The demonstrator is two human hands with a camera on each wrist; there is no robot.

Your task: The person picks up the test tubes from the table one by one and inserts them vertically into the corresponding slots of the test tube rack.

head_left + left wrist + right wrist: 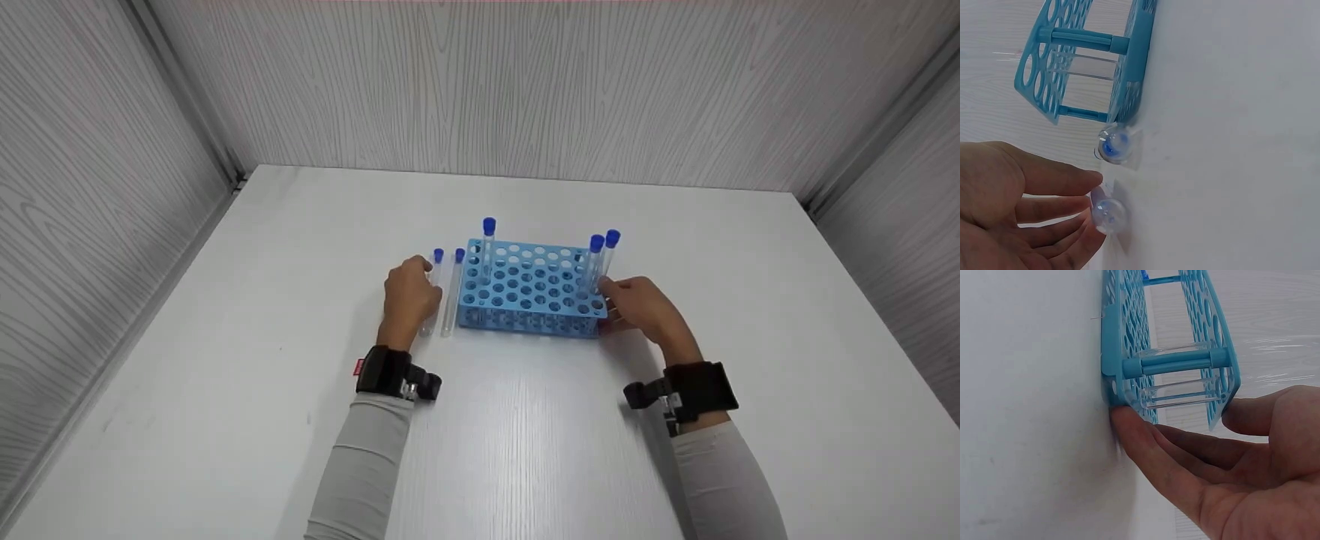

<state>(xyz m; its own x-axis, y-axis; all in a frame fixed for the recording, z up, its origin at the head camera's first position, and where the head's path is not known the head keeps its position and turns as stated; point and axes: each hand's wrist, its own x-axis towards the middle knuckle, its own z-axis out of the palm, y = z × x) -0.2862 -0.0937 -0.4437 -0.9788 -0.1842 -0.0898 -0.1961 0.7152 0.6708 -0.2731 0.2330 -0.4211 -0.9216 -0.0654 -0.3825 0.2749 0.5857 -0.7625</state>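
My left hand [409,296] pinches a clear test tube [1109,216] with a blue cap between thumb and fingers; the tube lies on the table. Beside it, closer to the rack, lies a second blue-capped test tube [451,300]. The blue test tube rack [536,311] stands upright with rows of round holes. My right hand [641,306] grips the rack's right end, thumb at the top plate and fingertips [1129,419] low at the base. One capped tube [489,227] stands at the rack's back left. Two more tubes, a left one [596,244] and a right one [613,238], stand at its right end.
The white table [525,435] carries the rack and tubes. A wood-grain panel [480,90] rises behind it, with side panels at left [82,187] and right [900,262]. A black camera band [386,371] sits on the left wrist, another [701,390] on the right.
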